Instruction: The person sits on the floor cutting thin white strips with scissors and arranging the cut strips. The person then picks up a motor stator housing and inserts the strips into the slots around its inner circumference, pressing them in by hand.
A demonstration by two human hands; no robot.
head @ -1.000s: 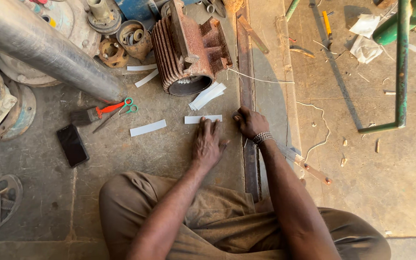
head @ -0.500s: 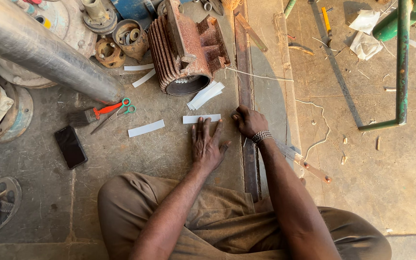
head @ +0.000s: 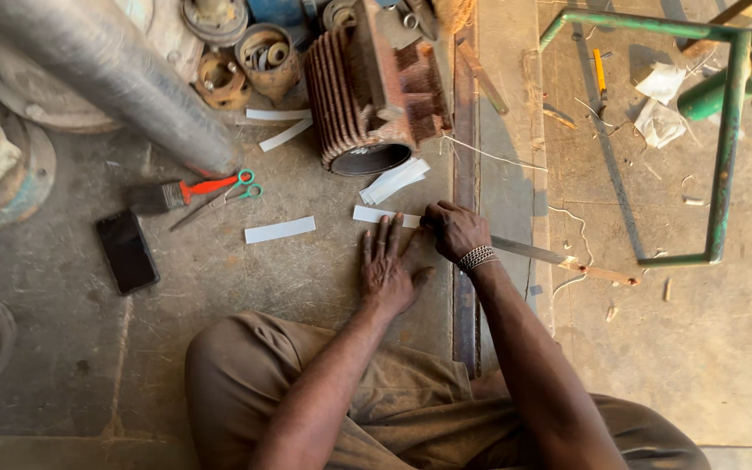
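You had one view only, from the camera on your head, which looked almost straight down past your knees at the concrete floor (head: 219,348). It sat close above your forearms, with the workshop clutter along the frame's top edge.

Soft, even daylight fills the scene, brighter on the concrete floor (head: 724,348) at right, dimmer at left. Shadows are faint and short. Focus is sharp centrally; the pipe (head: 106,70) blurs slightly and edges bend mildly.

Left hand (head: 389,265) flat, fingers spread; right hand (head: 454,231) curled beside it.
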